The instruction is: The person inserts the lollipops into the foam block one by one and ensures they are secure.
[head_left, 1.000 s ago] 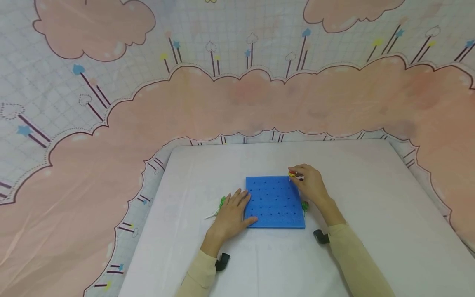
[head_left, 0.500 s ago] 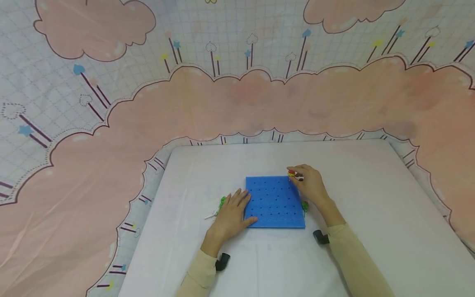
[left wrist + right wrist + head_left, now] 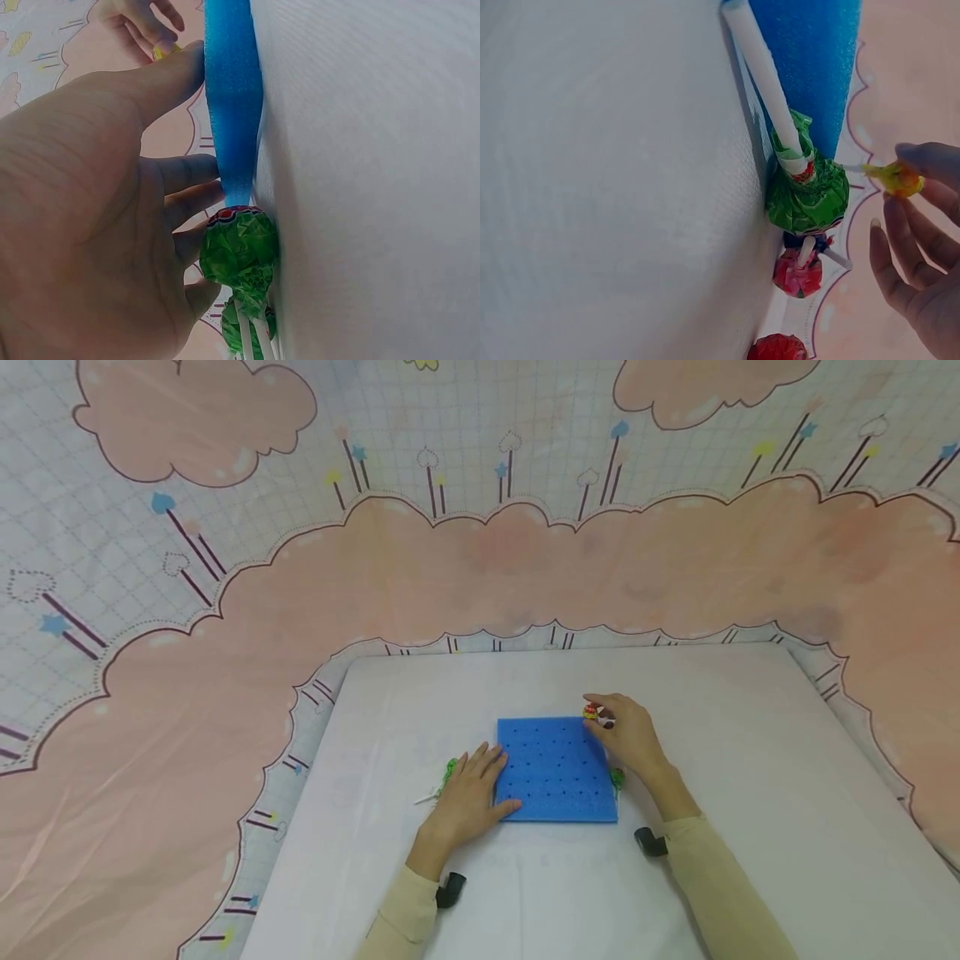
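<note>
A blue foam board point(image 3: 555, 768) with rows of small holes lies on the white table. My left hand point(image 3: 467, 787) rests at its left edge, fingers spread and thumb over the top face. Green-wrapped lollipops point(image 3: 238, 251) lie beside that hand's fingers. At the board's far right corner, my right hand point(image 3: 630, 731) pinches a yellow-wrapped lollipop point(image 3: 900, 180) by its candy end between thumb and fingertips. Its white stick points toward the board's top face in the right wrist view; the stick's tip is hidden there.
By the board's right side lies another green lollipop point(image 3: 810, 195), its stick against the foam. Beyond it are a pink-wrapped lollipop point(image 3: 799, 274) and a red-wrapped one point(image 3: 778, 348). A patterned cloth point(image 3: 480, 568) hangs behind the white table point(image 3: 420, 693).
My right index fingertip has shifted slightly, and more of the yellow lollipop's wrapper shows. My left hand and the board stay in place.
</note>
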`<action>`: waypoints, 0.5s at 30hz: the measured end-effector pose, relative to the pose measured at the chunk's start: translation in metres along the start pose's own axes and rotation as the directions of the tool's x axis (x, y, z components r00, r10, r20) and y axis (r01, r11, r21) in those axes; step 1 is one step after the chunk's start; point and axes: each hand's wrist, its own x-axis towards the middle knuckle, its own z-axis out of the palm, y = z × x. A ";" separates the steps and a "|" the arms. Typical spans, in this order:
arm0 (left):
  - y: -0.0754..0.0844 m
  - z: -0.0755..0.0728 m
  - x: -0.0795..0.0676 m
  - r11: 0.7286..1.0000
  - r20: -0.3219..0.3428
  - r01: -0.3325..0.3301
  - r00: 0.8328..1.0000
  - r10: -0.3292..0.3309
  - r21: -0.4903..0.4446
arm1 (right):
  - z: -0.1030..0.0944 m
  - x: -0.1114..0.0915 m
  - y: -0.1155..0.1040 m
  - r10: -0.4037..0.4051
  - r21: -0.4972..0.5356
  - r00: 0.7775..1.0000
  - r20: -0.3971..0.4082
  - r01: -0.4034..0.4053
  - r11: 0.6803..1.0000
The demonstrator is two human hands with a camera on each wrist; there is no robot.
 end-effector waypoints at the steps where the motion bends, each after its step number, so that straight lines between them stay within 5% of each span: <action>1: 0.000 0.000 0.000 1.000 0.002 0.001 1.000 -0.001 0.000 | 0.000 0.000 0.000 -0.003 0.003 1.000 -0.004 0.003 1.000; 15: 0.000 0.000 -0.001 1.000 -0.005 -0.003 1.000 0.003 -0.001 | -0.003 -0.001 0.004 0.028 0.002 0.994 -0.104 -0.028 1.000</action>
